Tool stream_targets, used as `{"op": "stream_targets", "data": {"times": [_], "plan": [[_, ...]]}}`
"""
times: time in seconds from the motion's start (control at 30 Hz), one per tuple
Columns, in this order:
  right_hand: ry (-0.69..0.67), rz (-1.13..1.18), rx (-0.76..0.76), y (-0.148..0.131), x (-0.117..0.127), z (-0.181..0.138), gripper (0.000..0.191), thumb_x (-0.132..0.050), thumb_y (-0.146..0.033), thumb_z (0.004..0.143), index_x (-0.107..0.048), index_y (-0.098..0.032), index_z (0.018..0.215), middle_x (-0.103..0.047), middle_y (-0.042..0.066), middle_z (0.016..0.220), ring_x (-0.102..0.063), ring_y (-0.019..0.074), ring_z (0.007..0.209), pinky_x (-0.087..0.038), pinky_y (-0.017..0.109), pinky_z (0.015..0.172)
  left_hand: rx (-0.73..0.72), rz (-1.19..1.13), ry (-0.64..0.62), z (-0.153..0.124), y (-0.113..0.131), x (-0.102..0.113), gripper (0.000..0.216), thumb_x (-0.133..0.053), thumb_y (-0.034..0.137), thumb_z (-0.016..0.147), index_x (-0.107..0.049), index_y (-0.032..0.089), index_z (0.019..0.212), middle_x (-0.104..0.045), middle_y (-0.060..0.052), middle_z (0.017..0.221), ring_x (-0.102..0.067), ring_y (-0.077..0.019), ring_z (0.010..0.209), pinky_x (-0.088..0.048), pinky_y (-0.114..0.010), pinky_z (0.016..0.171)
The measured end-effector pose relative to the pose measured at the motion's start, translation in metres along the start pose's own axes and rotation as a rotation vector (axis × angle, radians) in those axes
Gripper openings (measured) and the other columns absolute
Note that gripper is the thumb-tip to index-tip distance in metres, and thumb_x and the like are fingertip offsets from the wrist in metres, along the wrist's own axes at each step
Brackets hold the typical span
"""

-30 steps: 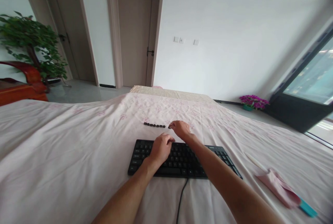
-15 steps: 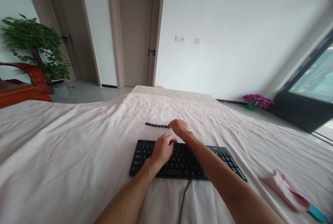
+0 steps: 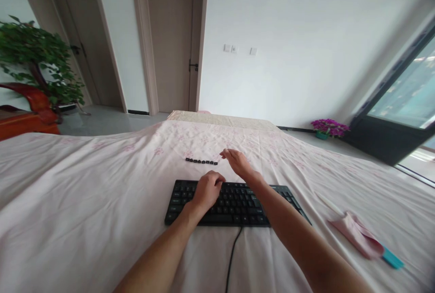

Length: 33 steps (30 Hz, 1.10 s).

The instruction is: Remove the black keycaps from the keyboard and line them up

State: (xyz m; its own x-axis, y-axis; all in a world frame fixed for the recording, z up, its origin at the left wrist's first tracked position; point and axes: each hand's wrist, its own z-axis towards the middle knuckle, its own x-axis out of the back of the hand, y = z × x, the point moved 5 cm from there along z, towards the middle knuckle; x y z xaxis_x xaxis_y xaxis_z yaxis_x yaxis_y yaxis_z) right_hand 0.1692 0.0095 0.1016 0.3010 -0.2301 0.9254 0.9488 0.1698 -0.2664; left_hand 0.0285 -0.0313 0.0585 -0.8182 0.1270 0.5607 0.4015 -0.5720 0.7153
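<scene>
A black keyboard [image 3: 238,204] lies on the pink floral sheet [image 3: 84,202], its cable running toward me. Just beyond it a short row of loose black keycaps [image 3: 201,162] lies on the sheet. My left hand [image 3: 208,190] rests on the keyboard's upper left keys with its fingers curled down; whether it holds anything is hidden. My right hand [image 3: 237,161] hovers just right of the keycap row, lifted off the sheet, fingers spread and empty.
A folded pink cloth [image 3: 356,235] and a teal object [image 3: 392,259] lie on the sheet at the right. A potted plant [image 3: 37,57] and red wooden furniture [image 3: 23,116] stand at the left, closed doors behind, purple flowers [image 3: 329,128] by the window.
My right hand has lifted from the right end of the keycap row and opened its fingers. The left hand stays on the keyboard. The view shifted slightly.
</scene>
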Motion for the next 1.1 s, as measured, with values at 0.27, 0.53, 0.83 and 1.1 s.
{"op": "stream_targets", "data": {"times": [0.27, 0.53, 0.83, 1.1], "plan": [[0.172, 0.319, -0.019, 0.006, 0.041, -0.056, 0.030, -0.041, -0.039, 0.091, -0.064, -0.021, 0.091, -0.064, 0.001, 0.075, -0.058, 0.0125, 0.065, -0.043, 0.023, 0.063, 0.010, 0.066, -0.034, -0.002, 0.001, -0.003, 0.021, -0.050, 0.008, 0.077, -0.068, 0.019, 0.082, -0.066, -0.002, 0.086, -0.060, -0.0142, 0.083, -0.046, -0.025, 0.079], [0.059, 0.604, -0.135, 0.014, 0.019, -0.075, 0.023, -0.056, -0.038, 0.080, -0.067, -0.018, 0.085, -0.063, 0.000, 0.068, -0.056, 0.0116, 0.057, -0.045, 0.022, 0.055, 0.084, 0.110, -0.188, 0.009, 0.000, -0.004, 0.025, -0.055, 0.012, 0.076, -0.069, 0.019, 0.095, -0.070, -0.005, 0.092, -0.064, -0.0161, 0.086, -0.047, -0.025, 0.080], [0.070, 0.557, 0.024, -0.002, 0.017, -0.078, 0.026, -0.045, -0.031, 0.088, -0.067, -0.020, 0.079, -0.066, -0.001, 0.074, -0.059, 0.0127, 0.069, -0.043, 0.022, 0.066, 0.131, 0.212, -0.261, 0.018, 0.002, -0.008, 0.024, -0.061, 0.017, 0.072, -0.072, 0.023, 0.092, -0.072, -0.003, 0.088, -0.065, -0.0176, 0.083, -0.046, -0.025, 0.074], [0.073, 0.420, 0.195, -0.020, 0.021, -0.071, 0.022, -0.048, -0.023, 0.089, -0.066, -0.020, 0.077, -0.067, 0.000, 0.080, -0.060, 0.0126, 0.074, -0.042, 0.022, 0.072, 0.102, 0.244, -0.210, 0.013, -0.005, -0.011, 0.019, -0.058, 0.022, 0.077, -0.072, 0.025, 0.088, -0.070, -0.002, 0.091, -0.063, -0.0159, 0.082, -0.043, -0.023, 0.073]]}}
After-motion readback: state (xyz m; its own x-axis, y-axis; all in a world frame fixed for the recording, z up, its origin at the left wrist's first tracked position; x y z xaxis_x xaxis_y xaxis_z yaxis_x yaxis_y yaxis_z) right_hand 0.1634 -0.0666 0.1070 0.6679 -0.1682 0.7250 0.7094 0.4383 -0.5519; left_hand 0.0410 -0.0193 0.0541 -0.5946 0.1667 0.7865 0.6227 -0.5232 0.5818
